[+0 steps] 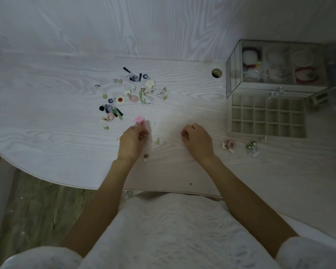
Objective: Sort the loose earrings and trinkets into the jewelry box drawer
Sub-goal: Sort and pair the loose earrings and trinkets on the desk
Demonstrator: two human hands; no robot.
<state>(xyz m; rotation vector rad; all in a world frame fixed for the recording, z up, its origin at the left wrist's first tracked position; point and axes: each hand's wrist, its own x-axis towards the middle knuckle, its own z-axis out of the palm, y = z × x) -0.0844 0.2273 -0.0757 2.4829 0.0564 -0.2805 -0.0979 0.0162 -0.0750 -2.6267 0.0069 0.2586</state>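
Observation:
A scatter of loose earrings and trinkets lies on the white desk, left of centre. My left hand pinches a pink flower earring at the pile's near edge. My right hand hovers to the right with its fingers curled; whether it holds anything is hidden. The pulled-out drawer with several small compartments sits at the right, below the glass-topped jewelry box. Small gold charms lie between my hands.
Near the drawer's front edge lie a pink ring earring and a green and white trinket. A cable hole sits left of the box. The desk's curved edge runs at the lower left.

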